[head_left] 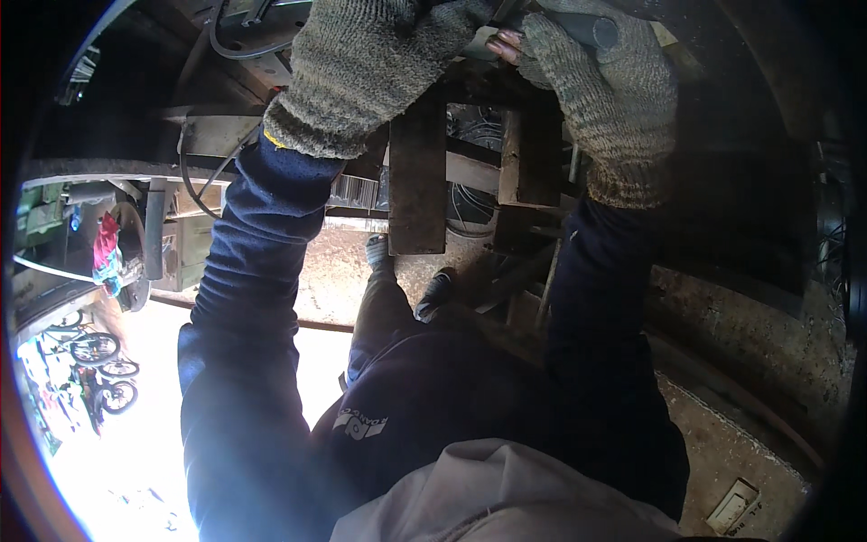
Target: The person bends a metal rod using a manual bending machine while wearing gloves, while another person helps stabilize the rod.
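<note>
Two gloved hands meet above the wooden frame (420, 181) — left hand (366, 68) pressing down, grip hidden; right hand (601, 77) wrapped round a dark tube (591, 29); work looks midway — tube not yet released.

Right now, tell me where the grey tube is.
In the head view the grey tube sits at the top edge, right of centre, gripped in the gloved right hand, just right of the gloved left hand.

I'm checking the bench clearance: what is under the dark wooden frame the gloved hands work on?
Under the wooden frame show coiled dark cables, a concrete floor and the person's shoes. The left hand, right hand and sleeves hide the rest.
</note>
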A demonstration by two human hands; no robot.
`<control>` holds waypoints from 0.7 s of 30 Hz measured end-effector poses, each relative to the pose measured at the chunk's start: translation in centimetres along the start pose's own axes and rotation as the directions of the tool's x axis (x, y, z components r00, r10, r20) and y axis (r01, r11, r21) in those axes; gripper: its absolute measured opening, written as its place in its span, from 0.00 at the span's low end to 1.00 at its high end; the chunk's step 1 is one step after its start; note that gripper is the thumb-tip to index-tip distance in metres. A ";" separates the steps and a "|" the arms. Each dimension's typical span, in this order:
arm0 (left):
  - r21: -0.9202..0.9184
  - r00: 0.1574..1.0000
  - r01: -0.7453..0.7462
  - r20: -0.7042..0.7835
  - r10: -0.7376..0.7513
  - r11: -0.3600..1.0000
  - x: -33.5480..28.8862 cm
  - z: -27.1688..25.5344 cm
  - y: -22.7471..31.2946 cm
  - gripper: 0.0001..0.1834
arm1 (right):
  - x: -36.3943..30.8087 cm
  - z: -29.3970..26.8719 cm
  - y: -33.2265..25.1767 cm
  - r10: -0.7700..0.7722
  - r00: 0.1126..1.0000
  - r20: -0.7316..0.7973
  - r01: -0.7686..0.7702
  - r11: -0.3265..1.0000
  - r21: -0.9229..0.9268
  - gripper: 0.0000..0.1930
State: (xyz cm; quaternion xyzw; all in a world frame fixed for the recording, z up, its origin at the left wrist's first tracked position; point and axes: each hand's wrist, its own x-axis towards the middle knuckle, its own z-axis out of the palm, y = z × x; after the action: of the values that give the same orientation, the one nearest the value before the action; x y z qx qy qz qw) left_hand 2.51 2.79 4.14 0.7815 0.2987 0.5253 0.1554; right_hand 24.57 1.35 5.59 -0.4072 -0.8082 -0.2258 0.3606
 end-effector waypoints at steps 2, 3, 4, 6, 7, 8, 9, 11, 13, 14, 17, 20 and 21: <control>-0.024 1.000 0.004 -0.014 -0.004 1.000 -0.1 0.0 0.0 0.13 | 0.0 0.0 0.0 -0.015 1.000 -0.003 0.015 1.000 0.002 0.23; -0.059 0.999 0.021 -0.024 -0.022 0.998 -0.3 0.1 0.0 0.14 | 0.1 0.0 0.0 -0.022 1.000 -0.022 0.023 1.000 0.011 0.23; -0.073 0.999 0.037 -0.032 -0.039 0.997 -0.3 0.2 0.1 0.14 | 0.2 0.0 0.1 -0.030 0.999 -0.041 0.030 0.999 0.020 0.24; -0.075 0.996 0.069 -0.045 -0.073 0.995 -0.2 0.2 0.5 0.14 | 0.3 -0.1 0.2 -0.023 0.999 -0.024 0.024 0.998 0.060 0.24; -0.077 0.996 0.073 -0.047 -0.077 0.994 -0.2 0.1 0.5 0.15 | 0.3 0.0 0.3 -0.020 1.000 -0.017 0.021 0.996 0.081 0.24; -0.080 0.995 0.079 -0.048 -0.083 0.994 -0.3 0.1 0.6 0.15 | 0.3 0.0 0.1 0.011 1.000 -0.014 -0.010 0.995 0.097 0.23; -0.100 0.996 0.069 -0.046 -0.074 0.993 -0.3 0.2 0.4 0.15 | 0.2 0.0 -0.1 0.042 0.999 -0.011 -0.041 0.993 0.108 0.23; -0.111 0.997 0.052 -0.051 -0.058 0.992 -0.3 0.4 0.3 0.15 | -0.9 0.3 1.2 -0.021 0.996 0.090 0.021 1.000 0.004 0.21; -0.050 0.997 0.014 -0.074 -0.017 0.999 0.0 0.3 0.0 0.16 | -0.2 0.4 2.2 -0.181 0.939 0.291 0.243 0.951 -0.194 0.18; -0.007 0.997 -0.003 -0.083 0.002 1.000 -0.1 0.2 -0.2 0.16 | -0.3 0.6 2.1 -0.095 0.970 0.224 0.104 0.994 -0.026 0.18; 0.050 0.994 -0.056 -0.091 0.060 0.997 0.2 0.9 -0.4 0.16 | -1.6 0.3 2.9 0.016 0.985 0.169 -0.045 0.984 0.172 0.19; -0.087 0.998 -0.006 -0.056 0.001 0.996 -0.4 0.6 -0.4 0.17 | -2.9 1.6 4.2 -0.084 0.983 0.166 0.079 0.996 0.034 0.19; -0.094 0.998 0.016 -0.053 -0.021 0.995 -0.6 0.2 -0.4 0.17 | -1.1 0.8 1.5 0.001 0.995 0.101 -0.015 0.991 0.135 0.20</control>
State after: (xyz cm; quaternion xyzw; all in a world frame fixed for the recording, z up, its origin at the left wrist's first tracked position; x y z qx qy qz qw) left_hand 2.44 2.77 3.43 0.7560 0.2850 0.5583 0.1884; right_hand 25.93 2.16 4.33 -0.3959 -0.8371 -0.1483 0.3472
